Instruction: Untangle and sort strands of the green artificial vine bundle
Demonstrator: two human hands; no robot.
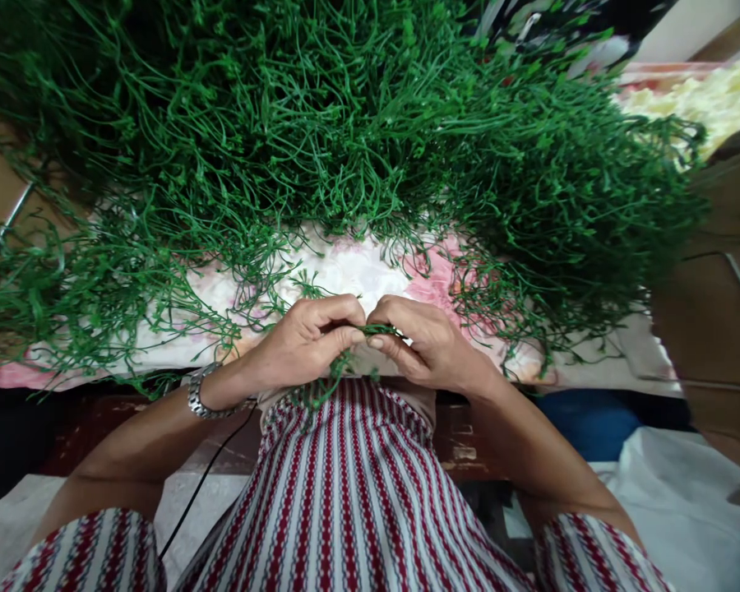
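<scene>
**Slips and snags made possible at a two-handed pinch**

In the head view, a thin green sprig (383, 330) was held between the left hand (312, 339) and the right hand (424, 339), near the front edge of the flowered cloth (361, 267). The grip of each hand was closed at thumb and forefinger, the sprig being pinched from both sides; the exact contact was partly hidden by fingers. With so slender a hold, it could be lost or bent by an uneven pull. Loose stems (160, 300) lay near the metal watch (202, 393) and could be snagged by its links. In the tangled green heap (345, 123), neighbours could be dragged along by any stem drawn out.
</scene>
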